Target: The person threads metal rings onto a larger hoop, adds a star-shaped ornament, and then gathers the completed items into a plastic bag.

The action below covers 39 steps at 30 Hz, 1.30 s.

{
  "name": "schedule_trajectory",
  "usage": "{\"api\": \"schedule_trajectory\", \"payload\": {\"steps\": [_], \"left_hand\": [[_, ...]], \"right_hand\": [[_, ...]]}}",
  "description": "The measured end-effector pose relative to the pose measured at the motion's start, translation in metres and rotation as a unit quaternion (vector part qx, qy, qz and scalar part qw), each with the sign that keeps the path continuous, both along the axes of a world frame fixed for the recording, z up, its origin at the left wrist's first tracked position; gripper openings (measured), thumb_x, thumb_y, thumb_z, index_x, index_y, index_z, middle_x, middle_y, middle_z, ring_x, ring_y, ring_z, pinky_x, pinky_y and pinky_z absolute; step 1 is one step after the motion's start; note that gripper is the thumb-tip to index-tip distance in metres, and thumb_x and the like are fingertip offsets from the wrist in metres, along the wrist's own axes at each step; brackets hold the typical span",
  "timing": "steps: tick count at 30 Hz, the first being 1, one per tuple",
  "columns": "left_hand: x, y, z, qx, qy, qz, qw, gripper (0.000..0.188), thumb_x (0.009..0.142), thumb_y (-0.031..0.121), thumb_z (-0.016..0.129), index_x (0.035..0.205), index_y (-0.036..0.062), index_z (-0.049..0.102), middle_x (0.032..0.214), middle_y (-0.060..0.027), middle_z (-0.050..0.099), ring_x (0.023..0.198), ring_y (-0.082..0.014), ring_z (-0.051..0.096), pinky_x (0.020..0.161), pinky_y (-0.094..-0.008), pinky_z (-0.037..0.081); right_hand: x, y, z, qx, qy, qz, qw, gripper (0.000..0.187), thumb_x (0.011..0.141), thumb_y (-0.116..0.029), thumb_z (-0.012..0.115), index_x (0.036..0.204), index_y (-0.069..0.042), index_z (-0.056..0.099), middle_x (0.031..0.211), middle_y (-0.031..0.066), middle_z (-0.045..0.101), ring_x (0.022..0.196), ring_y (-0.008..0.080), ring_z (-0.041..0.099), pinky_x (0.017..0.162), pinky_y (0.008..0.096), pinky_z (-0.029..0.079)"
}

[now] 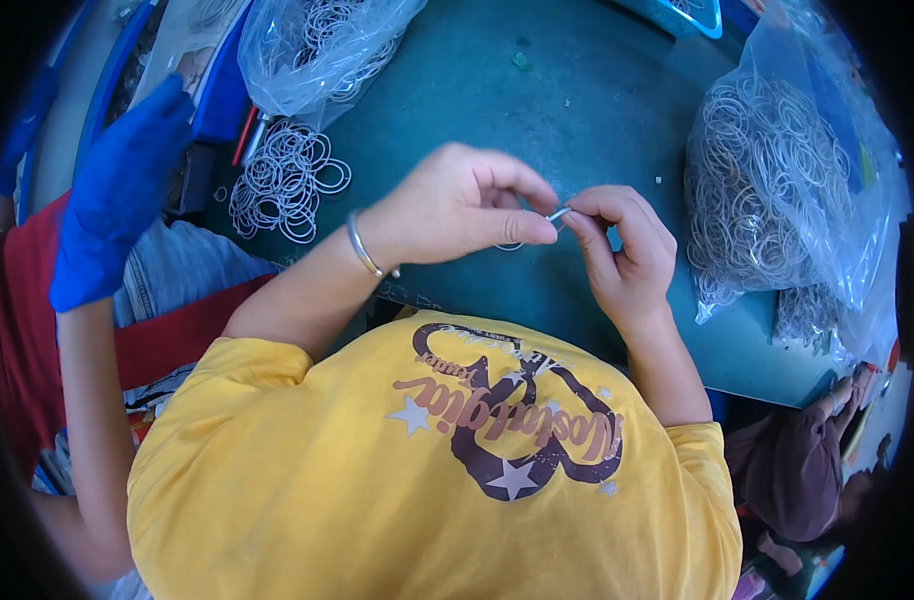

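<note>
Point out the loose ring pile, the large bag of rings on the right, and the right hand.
Loose ring pile (281, 186): head view, rings mid-heap.
Large bag of rings (762, 185): head view, clear side wall.
Right hand (638, 262): head view, middle of the hand.

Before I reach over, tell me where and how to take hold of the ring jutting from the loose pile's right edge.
I'd pinch the ring by its outer right curve, coming from the right: that curve lies bare, while its left side runs into the pile. The left hand is nearer but pinching a grey piece.
</note>
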<state>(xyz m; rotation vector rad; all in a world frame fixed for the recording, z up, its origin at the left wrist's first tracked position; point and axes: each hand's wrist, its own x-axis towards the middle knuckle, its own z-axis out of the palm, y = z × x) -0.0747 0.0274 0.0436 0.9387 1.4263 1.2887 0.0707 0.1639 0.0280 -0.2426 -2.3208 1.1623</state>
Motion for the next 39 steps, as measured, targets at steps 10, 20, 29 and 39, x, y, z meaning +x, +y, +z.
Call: {"api": "schedule_trajectory", "payload": {"steps": [10, 20, 29, 39], "left_hand": [[0.024, -0.002, -0.022, 0.003, -0.075, 0.145, 0.987, 0.015, 0.080, 0.003, 0.066, 0.094, -0.0024, 0.063, 0.080, -0.0082, 0.065, 0.065, -0.0109, 0.062, 0.057, -0.0202, 0.050], [0.028, -0.005, -0.025, 0.133, 0.185, 0.125, 0.966, 0.013, 0.071, 0.001, 0.073, 0.082, 0.0005, 0.065, 0.086, -0.0074, 0.063, 0.073, -0.0117, 0.059, 0.062, -0.0208, 0.047], [0.024, -0.008, -0.024, 0.178, 0.285, 0.129, 0.933, 0.013, 0.070, 0.000, 0.072, 0.081, 0.0018, 0.065, 0.084, -0.0081, 0.062, 0.072, -0.0145, 0.058, 0.060, -0.0223, 0.044], [0.030, -0.011, -0.015, 0.151, 0.096, 0.132, 0.975, 0.011, 0.079, -0.005, 0.063, 0.090, -0.0034, 0.062, 0.090, -0.0114, 0.062, 0.080, -0.0173, 0.063, 0.067, -0.0234, 0.053]], "right_hand": [[0.008, -0.004, -0.012, -0.070, 0.070, -0.002, 0.995, 0.012, 0.076, 0.004, 0.065, 0.087, 0.000, 0.063, 0.078, 0.0096, 0.062, 0.066, 0.0179, 0.061, 0.058, 0.0240, 0.048], [0.019, -0.009, -0.013, -0.271, 0.064, -0.021, 0.960, 0.006, 0.078, 0.003, 0.065, 0.084, 0.003, 0.064, 0.081, 0.0077, 0.061, 0.060, 0.0093, 0.056, 0.051, 0.0179, 0.044], [0.028, -0.003, -0.022, -0.236, -0.014, -0.005, 0.972, 0.008, 0.081, 0.002, 0.063, 0.089, 0.003, 0.063, 0.084, 0.0076, 0.061, 0.072, 0.0098, 0.060, 0.059, 0.0184, 0.049], [0.027, -0.005, -0.015, -0.239, 0.073, 0.018, 0.968, 0.012, 0.080, 0.002, 0.064, 0.092, 0.002, 0.062, 0.087, 0.0089, 0.063, 0.073, 0.0137, 0.061, 0.063, 0.0220, 0.050]]}}
